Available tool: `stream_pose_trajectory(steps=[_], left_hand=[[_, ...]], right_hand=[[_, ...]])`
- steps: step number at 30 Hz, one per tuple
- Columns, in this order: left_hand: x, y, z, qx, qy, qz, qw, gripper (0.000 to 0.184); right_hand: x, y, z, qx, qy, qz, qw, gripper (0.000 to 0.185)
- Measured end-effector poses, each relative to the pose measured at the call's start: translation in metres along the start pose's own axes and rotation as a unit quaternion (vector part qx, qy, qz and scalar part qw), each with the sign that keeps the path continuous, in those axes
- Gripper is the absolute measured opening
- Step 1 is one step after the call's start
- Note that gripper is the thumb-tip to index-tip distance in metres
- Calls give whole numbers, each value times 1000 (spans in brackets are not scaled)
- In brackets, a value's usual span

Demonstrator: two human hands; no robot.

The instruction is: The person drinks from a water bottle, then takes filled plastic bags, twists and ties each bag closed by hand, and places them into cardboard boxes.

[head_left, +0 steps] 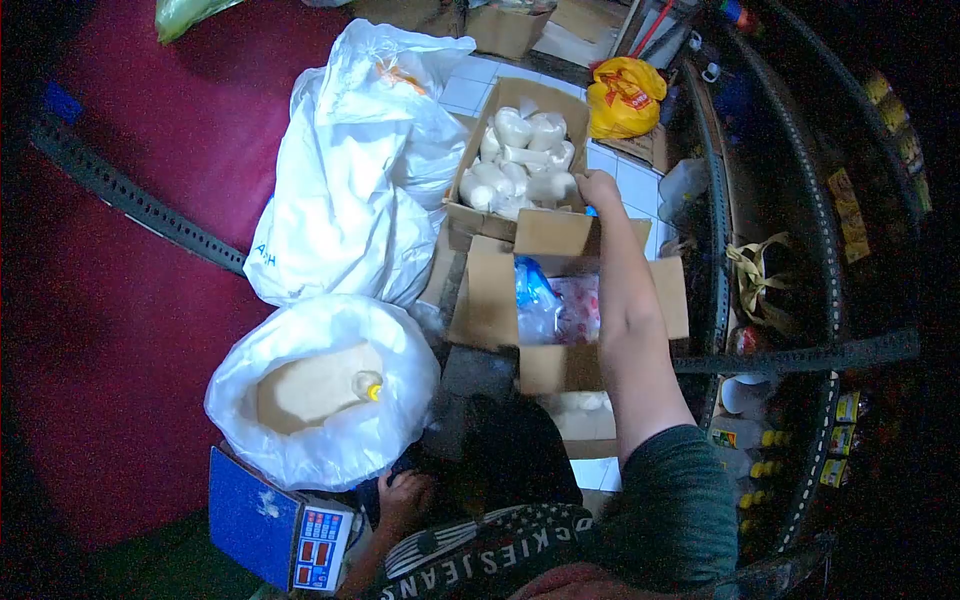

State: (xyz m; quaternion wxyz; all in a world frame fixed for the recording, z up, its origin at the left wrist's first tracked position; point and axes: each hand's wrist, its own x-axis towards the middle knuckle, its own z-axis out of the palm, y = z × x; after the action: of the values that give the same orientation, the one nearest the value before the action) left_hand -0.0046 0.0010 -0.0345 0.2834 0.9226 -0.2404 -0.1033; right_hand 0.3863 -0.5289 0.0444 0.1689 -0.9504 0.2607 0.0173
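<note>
My right hand reaches forward to the right edge of a cardboard box filled with several knotted clear bags of white contents. Its fingers are bent at the box's corner, and what they hold, if anything, is hidden. Low in the view, my left hand rests near my lap, just below a large open sack lined with white plastic. Inside that sack lie a pale granular material and a clear container with a yellow part. Between my arms stands an open box with blue and clear plastic inside.
A blue digital scale sits at the lower left. Behind the sack stands a tall white bag. A yellow bag lies beyond my right hand. Metal shelving with bottles and packets lines the right side.
</note>
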Motion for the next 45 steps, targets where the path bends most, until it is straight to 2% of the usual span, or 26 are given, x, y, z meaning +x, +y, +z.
stream_pose_trajectory(steps=[3, 6, 9, 12, 13, 15, 16, 18, 20, 22, 23, 25, 27, 29, 31, 32, 35, 39, 42, 43, 45], left_hand=[[2, 4, -7, -10, -3, 1, 1000, 22], [6, 9, -12, -3, -9, 4, 1000, 21], [5, 8, -11, 16, -13, 6, 1000, 20], [5, 9, -10, 2, 4, 6, 1000, 18], [6, 9, -11, -8, 15, 6, 1000, 18], [9, 12, -20, -5, -20, 8, 1000, 18], [8, 14, -23, -3, -38, 8, 999, 18], [4, 9, -15, -11, -8, 21, 1000, 18], [0, 10, -15, -5, -9, 23, 1000, 18], [4, 19, -21, 17, -36, 13, 999, 18], [4, 20, -22, 15, -37, 17, 999, 17], [1, 20, -22, 12, -40, 23, 999, 16], [-3, 20, -17, 20, -18, 41, 999, 16], [-8, 23, -15, 29, -23, 38, 999, 16], [-9, 28, -17, 41, -51, 15, 998, 15], [-12, 27, -14, 54, -34, 19, 998, 14], [-18, 31, -12, 70, -8, 21, 997, 14], [-20, 42, -22, 34, -10, 22, 999, 15], [-25, 42, -15, 23, 28, 38, 999, 16], [-28, 41, -13, 17, 33, 38, 999, 17], [-33, 38, -11, 4, 39, 40, 998, 18]], right_hand=[[3, -5, 12, -62, -43, 32, 997, 40], [28, 16, 42, -166, -170, -21, 971, 40], [39, 26, 55, -188, -192, -60, 961, 42], [10, 0, 17, -100, -71, -6, 992, 41], [-3, -8, 2, -5, 10, -28, 1000, 38], [-36, -20, -27, 186, 170, -75, 965, 31], [-55, -20, -38, 230, 204, -121, 944, 28], [-100, -12, -56, 310, 269, -212, 887, 23], [-160, 5, -62, 307, 261, -234, 885, 20], [-223, 37, -52, 321, 176, -193, 910, 19], [-243, 63, -32, 289, 214, -231, 904, 19], [-311, 90, -22, 291, 145, -145, 935, 20], [-368, 122, 1, 305, 115, -80, 942, 20], [-417, 148, 23, 248, 107, -73, 960, 19], [-448, 156, 32, 292, 91, -35, 951, 19], [-460, 157, 33, 314, 81, -16, 946, 19], [-469, 138, 45, 344, 75, -46, 935, 21], [-491, 58, 22, 361, 39, -200, 910, 23], [-511, 33, 51, 298, 17, -253, 920, 26], [-520, 25, 54, 169, 60, -296, 938, 26], [-539, 16, 47, 14, 78, -352, 933, 26]])
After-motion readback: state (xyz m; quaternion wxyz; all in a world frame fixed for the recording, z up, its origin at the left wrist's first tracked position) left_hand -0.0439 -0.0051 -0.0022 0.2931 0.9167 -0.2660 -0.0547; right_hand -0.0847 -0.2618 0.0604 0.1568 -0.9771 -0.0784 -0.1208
